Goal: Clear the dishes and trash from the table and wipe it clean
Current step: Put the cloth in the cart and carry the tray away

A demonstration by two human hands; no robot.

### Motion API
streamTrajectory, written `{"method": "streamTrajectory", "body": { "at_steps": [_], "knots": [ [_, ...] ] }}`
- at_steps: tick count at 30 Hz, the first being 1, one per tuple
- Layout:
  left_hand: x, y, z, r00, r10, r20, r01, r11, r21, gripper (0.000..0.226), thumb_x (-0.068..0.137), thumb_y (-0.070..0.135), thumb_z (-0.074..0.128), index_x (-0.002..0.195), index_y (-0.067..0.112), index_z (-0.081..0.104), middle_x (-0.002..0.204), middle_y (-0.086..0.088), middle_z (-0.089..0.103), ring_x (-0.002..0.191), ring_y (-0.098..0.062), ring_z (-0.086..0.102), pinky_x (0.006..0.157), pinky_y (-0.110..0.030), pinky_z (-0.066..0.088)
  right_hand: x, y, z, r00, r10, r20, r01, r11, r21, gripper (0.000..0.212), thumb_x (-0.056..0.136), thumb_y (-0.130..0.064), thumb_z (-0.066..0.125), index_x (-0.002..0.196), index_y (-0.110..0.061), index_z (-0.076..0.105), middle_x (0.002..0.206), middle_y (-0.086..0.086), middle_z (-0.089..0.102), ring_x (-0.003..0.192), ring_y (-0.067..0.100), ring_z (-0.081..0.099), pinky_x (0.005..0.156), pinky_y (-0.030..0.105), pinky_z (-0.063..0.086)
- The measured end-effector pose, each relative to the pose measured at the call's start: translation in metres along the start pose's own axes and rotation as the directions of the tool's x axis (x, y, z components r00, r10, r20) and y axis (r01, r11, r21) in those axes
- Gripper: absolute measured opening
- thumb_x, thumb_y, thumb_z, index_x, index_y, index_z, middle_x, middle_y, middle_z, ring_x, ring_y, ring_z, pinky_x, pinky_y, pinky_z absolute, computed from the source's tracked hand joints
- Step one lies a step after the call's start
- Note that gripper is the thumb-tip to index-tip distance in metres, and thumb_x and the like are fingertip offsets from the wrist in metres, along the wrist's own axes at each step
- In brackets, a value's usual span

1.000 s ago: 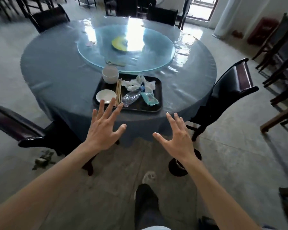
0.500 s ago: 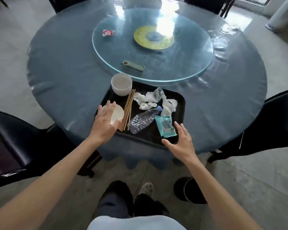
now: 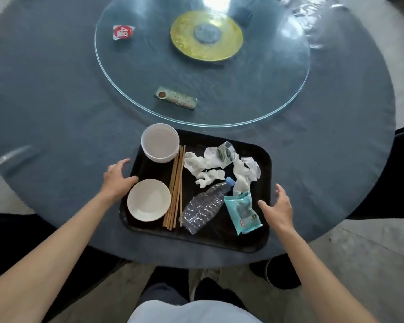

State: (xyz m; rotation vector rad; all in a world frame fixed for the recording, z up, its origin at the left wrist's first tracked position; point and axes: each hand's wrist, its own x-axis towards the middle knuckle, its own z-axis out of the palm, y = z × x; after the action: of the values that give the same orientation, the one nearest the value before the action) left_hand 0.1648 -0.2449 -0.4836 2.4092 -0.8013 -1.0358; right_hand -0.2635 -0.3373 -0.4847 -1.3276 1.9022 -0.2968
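left hand (image 3: 117,180) spread at black tray's (image 3: 264,159) left rim | right hand (image 3: 276,209) spread at right rim | frame centre, holding nothing

Table (image 3: 56,113) far edge cropped at top; print on green packet (image 3: 175,101) too small.

Restaurant dining room: large round surface (image 3: 56,94) under plastic cover, glass turntable (image 3: 278,89) at its centre, black chairs (image 3: 392,173) around it.
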Motion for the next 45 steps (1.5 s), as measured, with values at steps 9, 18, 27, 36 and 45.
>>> {"method": "streamTrajectory", "body": {
  "at_steps": [9, 18, 27, 36, 45],
  "knots": [
    [0.036, 0.012, 0.003, 0.997, -0.018, 0.08, 0.034, 0.979, -0.202, 0.069, 0.085, -0.019, 0.059, 0.125, 0.037, 0.054, 0.093, -0.002, 0.063, 0.08, -0.016, 0.063, 0.062, -0.025, 0.05, 0.029, -0.008, 0.01, 0.992, 0.123, -0.031, -0.123, 0.992, -0.01, 0.065, 0.086, 0.003, 0.064, 0.144, -0.023, 0.053, 0.132, 0.004, 0.062, 0.118, 0.022, 0.06, 0.099, 0.035, 0.05],
    [0.042, 0.021, 0.005, 0.986, -0.128, 0.103, 0.151, 0.955, -0.254, 0.07, 0.084, -0.023, 0.05, 0.133, 0.027, 0.057, 0.088, -0.007, 0.063, 0.066, -0.018, 0.059, 0.048, -0.023, 0.05, 0.041, -0.011, 0.006, 0.989, 0.144, 0.024, -0.141, 0.984, -0.107, 0.046, 0.084, 0.002, 0.065, 0.124, -0.018, 0.053, 0.116, 0.003, 0.064, 0.106, 0.022, 0.06, 0.083, 0.031, 0.044],
    [0.039, 0.025, 0.002, 0.985, -0.128, 0.115, 0.156, 0.948, -0.278, 0.071, 0.084, -0.022, 0.051, 0.135, 0.028, 0.057, 0.1, -0.013, 0.062, 0.071, -0.02, 0.059, 0.058, -0.03, 0.047, 0.034, -0.014, 0.002, 0.989, 0.144, -0.018, -0.145, 0.986, -0.081, 0.049, 0.081, 0.002, 0.064, 0.123, -0.021, 0.052, 0.117, 0.001, 0.064, 0.109, 0.023, 0.061, 0.084, 0.035, 0.047],
    [0.026, 0.045, -0.001, 0.989, -0.014, 0.146, 0.055, 0.958, -0.28, 0.072, 0.084, -0.022, 0.053, 0.133, 0.03, 0.058, 0.109, -0.015, 0.061, 0.079, -0.023, 0.065, 0.059, -0.032, 0.052, 0.003, 0.004, -0.018, 0.982, 0.162, -0.093, -0.163, 0.987, -0.01, 0.049, 0.083, 0.003, 0.067, 0.125, -0.017, 0.053, 0.116, 0.001, 0.062, 0.108, 0.022, 0.059, 0.085, 0.033, 0.046],
    [0.003, 0.088, 0.016, 0.953, 0.128, 0.276, -0.071, 0.975, -0.209, 0.073, 0.082, -0.023, 0.052, 0.128, 0.033, 0.059, 0.105, -0.015, 0.065, 0.075, -0.024, 0.067, 0.058, -0.031, 0.052, -0.063, 0.056, -0.043, 0.934, 0.238, -0.268, -0.211, 0.969, 0.127, 0.054, 0.079, 0.007, 0.074, 0.124, -0.019, 0.057, 0.108, -0.002, 0.062, 0.105, 0.022, 0.062, 0.096, 0.045, 0.055]
  ]
}}
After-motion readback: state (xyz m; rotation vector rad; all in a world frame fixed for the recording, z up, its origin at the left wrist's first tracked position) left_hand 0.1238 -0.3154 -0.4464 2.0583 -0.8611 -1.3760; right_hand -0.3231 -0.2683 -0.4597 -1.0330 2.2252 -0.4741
